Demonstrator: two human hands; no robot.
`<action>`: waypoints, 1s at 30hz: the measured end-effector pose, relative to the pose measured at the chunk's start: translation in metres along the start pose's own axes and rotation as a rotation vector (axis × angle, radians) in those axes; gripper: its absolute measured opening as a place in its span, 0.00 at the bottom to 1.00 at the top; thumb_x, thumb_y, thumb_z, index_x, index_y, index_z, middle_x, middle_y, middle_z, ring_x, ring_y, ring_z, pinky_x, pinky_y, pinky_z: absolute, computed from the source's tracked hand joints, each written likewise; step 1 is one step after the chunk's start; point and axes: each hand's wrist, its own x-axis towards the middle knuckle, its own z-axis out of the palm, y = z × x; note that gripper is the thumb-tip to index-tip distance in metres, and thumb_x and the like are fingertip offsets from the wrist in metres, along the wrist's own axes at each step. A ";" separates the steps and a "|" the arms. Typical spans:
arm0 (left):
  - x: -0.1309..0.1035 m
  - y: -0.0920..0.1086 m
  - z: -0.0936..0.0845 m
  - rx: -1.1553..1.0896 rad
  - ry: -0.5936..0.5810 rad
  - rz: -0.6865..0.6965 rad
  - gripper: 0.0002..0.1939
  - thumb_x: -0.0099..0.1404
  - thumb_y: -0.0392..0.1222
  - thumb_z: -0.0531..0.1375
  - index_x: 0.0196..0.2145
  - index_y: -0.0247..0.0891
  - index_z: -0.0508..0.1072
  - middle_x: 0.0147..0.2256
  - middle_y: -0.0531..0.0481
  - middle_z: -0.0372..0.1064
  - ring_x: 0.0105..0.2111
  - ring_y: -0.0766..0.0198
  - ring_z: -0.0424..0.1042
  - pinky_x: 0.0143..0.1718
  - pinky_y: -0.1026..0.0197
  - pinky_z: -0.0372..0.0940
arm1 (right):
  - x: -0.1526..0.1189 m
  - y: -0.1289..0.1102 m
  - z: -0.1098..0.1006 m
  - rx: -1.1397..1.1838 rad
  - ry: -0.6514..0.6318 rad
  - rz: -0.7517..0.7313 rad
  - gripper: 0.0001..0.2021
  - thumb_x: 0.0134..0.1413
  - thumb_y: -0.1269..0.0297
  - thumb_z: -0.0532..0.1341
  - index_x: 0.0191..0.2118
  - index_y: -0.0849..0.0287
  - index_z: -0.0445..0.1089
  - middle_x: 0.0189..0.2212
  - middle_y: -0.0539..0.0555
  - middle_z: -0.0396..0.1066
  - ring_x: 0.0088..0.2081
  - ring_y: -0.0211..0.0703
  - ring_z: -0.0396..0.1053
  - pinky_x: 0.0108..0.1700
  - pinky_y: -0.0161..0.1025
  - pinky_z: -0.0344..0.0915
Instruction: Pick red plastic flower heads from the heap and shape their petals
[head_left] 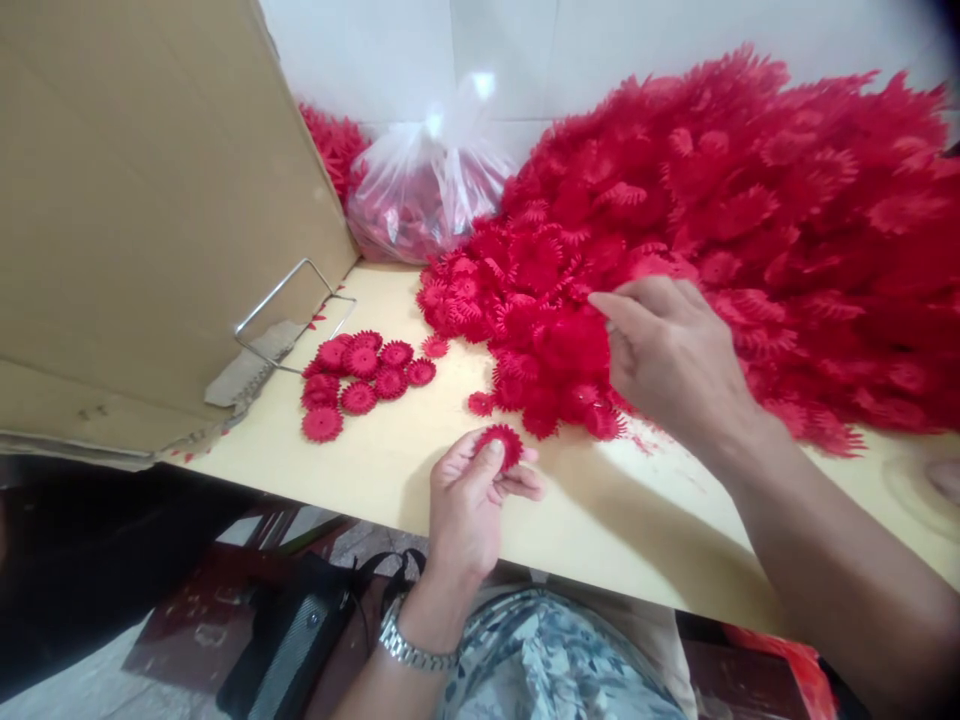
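My left hand (472, 490) pinches a round red fringed petal disc (501, 447) between thumb and fingers, just above the table's front part. My right hand (667, 345) is raised over the near edge of a big heap of red fringed petal pieces (675, 200). Its thumb and forefinger are pressed together; what they hold, if anything, cannot be made out. To the left of the heap lies a small cluster of round red discs (362, 362), some overlapping. One small red piece (481, 403) rests on the table near my left hand.
A large cardboard box (150, 200) stands at the left, with a bent metal wire frame (274, 292) beside it. A knotted clear plastic bag (427, 190) of red pieces sits against the white wall. The pale yellow table (375, 470) ends close to my lap.
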 end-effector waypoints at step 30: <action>-0.005 -0.004 0.006 -0.104 0.000 0.053 0.11 0.55 0.44 0.63 0.22 0.34 0.69 0.15 0.52 0.68 0.16 0.66 0.69 0.20 0.65 0.65 | -0.045 -0.057 0.001 0.592 -0.020 -0.123 0.10 0.53 0.77 0.52 0.28 0.59 0.67 0.20 0.51 0.68 0.24 0.37 0.64 0.26 0.34 0.60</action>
